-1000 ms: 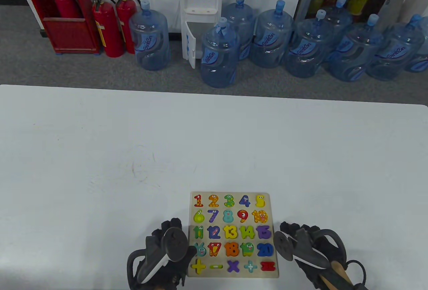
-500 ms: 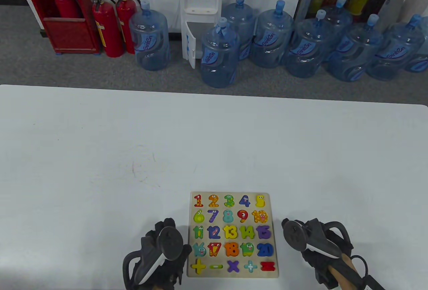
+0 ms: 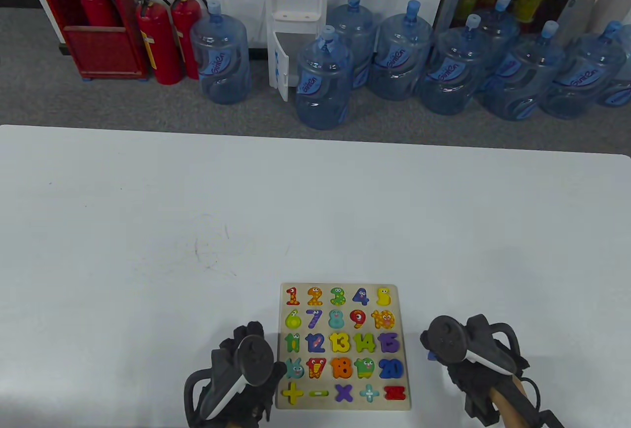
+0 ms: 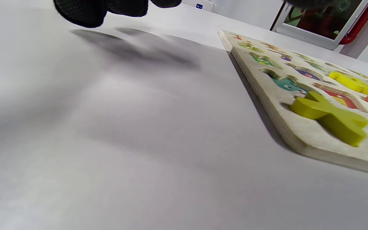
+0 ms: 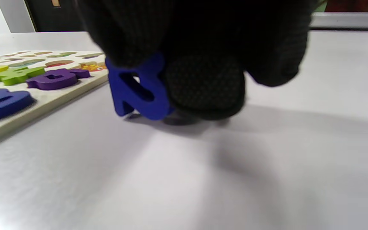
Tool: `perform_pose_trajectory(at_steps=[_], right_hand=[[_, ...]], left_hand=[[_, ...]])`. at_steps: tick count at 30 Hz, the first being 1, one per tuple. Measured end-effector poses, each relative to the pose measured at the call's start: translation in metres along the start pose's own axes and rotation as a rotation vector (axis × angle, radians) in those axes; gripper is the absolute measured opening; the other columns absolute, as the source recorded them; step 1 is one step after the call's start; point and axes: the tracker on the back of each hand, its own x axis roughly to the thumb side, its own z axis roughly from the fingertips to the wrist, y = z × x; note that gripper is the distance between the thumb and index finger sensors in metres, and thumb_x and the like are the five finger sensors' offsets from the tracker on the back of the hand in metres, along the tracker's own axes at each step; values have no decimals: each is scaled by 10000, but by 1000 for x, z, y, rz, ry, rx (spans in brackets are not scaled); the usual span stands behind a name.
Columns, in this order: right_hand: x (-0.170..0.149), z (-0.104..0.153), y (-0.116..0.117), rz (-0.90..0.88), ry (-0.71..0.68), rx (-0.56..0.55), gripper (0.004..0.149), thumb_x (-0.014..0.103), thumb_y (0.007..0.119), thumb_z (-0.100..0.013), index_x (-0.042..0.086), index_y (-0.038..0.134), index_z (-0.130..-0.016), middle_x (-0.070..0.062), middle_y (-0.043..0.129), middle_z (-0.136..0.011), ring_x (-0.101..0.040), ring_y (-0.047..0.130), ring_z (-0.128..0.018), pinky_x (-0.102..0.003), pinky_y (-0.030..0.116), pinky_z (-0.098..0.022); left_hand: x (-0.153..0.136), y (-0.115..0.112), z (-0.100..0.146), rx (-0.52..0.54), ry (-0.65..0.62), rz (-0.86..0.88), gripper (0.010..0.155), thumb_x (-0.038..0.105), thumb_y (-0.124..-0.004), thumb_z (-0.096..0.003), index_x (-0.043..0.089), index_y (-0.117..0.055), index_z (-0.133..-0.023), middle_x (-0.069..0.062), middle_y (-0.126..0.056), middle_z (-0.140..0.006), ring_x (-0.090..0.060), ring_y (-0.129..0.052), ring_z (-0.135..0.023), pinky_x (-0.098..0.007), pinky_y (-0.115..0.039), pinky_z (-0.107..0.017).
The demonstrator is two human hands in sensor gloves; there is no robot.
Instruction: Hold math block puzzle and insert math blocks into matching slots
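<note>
Shifting rightward since earlier, right hand [image 3: 468,349] fingers [image 5: 203,86] are pinching a blue wooden number block [image 5: 137,91] on the white counter [image 3: 197,211], right of the wooden number puzzle board [image 3: 343,346] at lower centre; left hand [image 3: 236,374] is lying beside the board's left edge, its finger state unclear.

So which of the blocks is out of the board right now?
The blue block, pinched upright by the right hand on the table beside the board; the others sit in slots.

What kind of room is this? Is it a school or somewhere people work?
Probably a workplace, like an office or lab storeroom corner, not a classroom. Many big water jugs crowd the floor beside a white water dispenser, and red fire extinguishers stand near a red cabinet. The number puzzle lies on a plain white table.
</note>
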Motion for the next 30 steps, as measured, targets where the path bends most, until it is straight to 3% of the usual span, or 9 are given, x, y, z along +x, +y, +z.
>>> perform_pose_trajectory(at_steps=[4, 7, 11, 15, 19, 23, 28, 30], right_hand=[[-10, 0, 3, -57, 38, 10, 506, 255, 799, -272, 265, 866, -774, -47, 962, -698, -149, 1025, -422, -348, 860, -381], [-13, -3, 7, 25, 111, -35, 500, 271, 793, -276, 274, 870, -770, -52, 929, -717, -153, 1000, -449, -350, 841, -401], [-11, -4, 9, 59, 139, -105, 526, 290, 783, -284, 312, 820, -808, -3, 834, -852, -167, 975, -558, -361, 818, -461], [-10, -2, 7, 81, 159, -139, 529, 286, 770, -296, 290, 808, -824, -29, 817, -868, -186, 974, -570, -372, 816, -460], [-9, 1, 5, 180, 216, -186, 659, 447, 767, -232, 212, 798, -847, -72, 883, -785, -181, 1004, -500, -358, 845, -401], [-3, -4, 11, 219, 209, -151, 730, 509, 775, -179, 197, 810, -838, -82, 911, -752, -182, 1019, -466, -358, 854, -377], [8, -7, 20, 302, 173, -125, 727, 450, 823, -168, 233, 761, -860, -69, 858, -771, -156, 983, -535, -357, 827, -460], [12, -7, 20, 243, 109, -110, 692, 376, 865, -198, 284, 736, -872, -30, 822, -826, -164, 933, -631, -373, 783, -539]], left_hand=[[2, -1, -1, -7, -10, -10, 836, 575, -597, -424, 224, -237, -1092, -83, -297, -1145, -444, -433, -1085, -610, -583, -746], [3, -1, -1, -10, -12, -14, 836, 575, -597, -425, 224, -236, -1092, -82, -295, -1145, -445, -433, -1085, -610, -583, -746], [3, 0, 0, 2, -20, -10, 836, 576, -597, -423, 224, -238, -1092, -83, -296, -1145, -443, -434, -1085, -611, -583, -746], [3, 0, 0, 3, -22, -11, 836, 575, -597, -424, 223, -238, -1091, -85, -296, -1144, -444, -436, -1084, -610, -584, -744], [4, 0, 0, 1, -21, -13, 835, 574, -597, -424, 222, -238, -1091, -86, -298, -1143, -446, -436, -1083, -610, -585, -744], [4, 0, 0, 0, -19, -10, 836, 574, -598, -424, 221, -238, -1092, -86, -297, -1144, -446, -437, -1082, -612, -585, -743], [4, 0, 0, -1, -22, -10, 837, 574, -598, -424, 220, -238, -1091, -87, -298, -1143, -449, -438, -1081, -611, -585, -743], [4, 0, 0, -2, -22, -10, 837, 574, -598, -423, 221, -238, -1091, -86, -299, -1143, -445, -437, -1082, -611, -585, -742]])
